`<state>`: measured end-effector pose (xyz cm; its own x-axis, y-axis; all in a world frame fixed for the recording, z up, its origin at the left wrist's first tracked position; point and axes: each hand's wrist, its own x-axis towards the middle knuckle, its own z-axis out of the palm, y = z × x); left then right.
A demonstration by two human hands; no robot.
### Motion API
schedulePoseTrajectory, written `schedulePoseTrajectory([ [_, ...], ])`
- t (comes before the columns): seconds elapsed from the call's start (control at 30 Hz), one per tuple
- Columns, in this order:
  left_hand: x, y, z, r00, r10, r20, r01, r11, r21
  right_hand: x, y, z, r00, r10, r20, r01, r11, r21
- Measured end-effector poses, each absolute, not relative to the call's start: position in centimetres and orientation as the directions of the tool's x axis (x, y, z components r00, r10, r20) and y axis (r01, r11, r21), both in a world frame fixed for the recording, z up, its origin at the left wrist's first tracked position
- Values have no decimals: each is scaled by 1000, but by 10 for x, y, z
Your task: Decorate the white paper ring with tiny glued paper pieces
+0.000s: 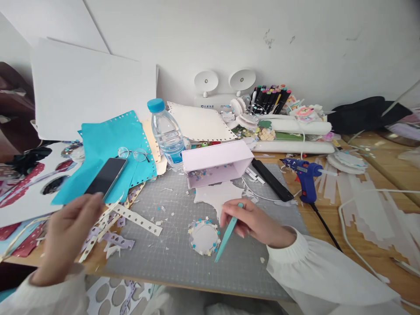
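Observation:
In my right hand [254, 221] I hold a pair of teal tweezers [227, 238], tips pointing down at the grey cutting mat. Just left of the tips lies a round white disc [205, 237] edged with small blue, white and cream stars. My left hand [70, 229] hovers at the left with thumb and fingers pinched together; whether anything is between them I cannot make out. Beyond it are a dark phone [106, 178] and strips of punched paper [139, 219]. A star-shaped white piece [216, 197] lies beyond the disc, before an open pale lilac box [218, 159] with small confetti pieces inside.
A water bottle [166, 133] stands behind the cutting mat [157, 258]. Glasses [133, 154] rest on blue paper [111, 135]. To the right are a black bar-shaped item [272, 180], a blue glue gun [305, 177] with its cable, and clear glue sticks or strips. Markers [271, 99] stand at the back.

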<state>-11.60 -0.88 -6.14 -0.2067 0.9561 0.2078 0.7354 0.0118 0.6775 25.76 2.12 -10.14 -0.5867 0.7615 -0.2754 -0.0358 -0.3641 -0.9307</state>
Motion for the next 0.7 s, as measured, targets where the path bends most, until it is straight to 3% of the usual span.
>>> schedulePoseTrajectory([
  [0.13,-52,4,-69,37,978,204,853,-137,504,262,26,-101,-506,816,-279,-396,-508,-765],
  [0.23,-27,11,-69,182,976,118,872,-216,439,265,32,-102,-419,862,-286,-517,-485,-705],
  [0.37,-1,11,-65,350,930,-115,760,-210,615,266,36,-103,-351,890,-293,-603,-454,-656],
  [0.47,20,14,-66,485,828,-283,631,-107,768,264,35,-103,-329,896,-299,-646,-444,-620],
  [0.57,36,25,-73,577,745,-334,470,31,882,263,33,-101,-294,917,-271,-695,-400,-598],
  [0.7,44,48,-80,673,660,-334,320,148,936,263,34,-102,-249,952,-177,-708,-304,-637],
])
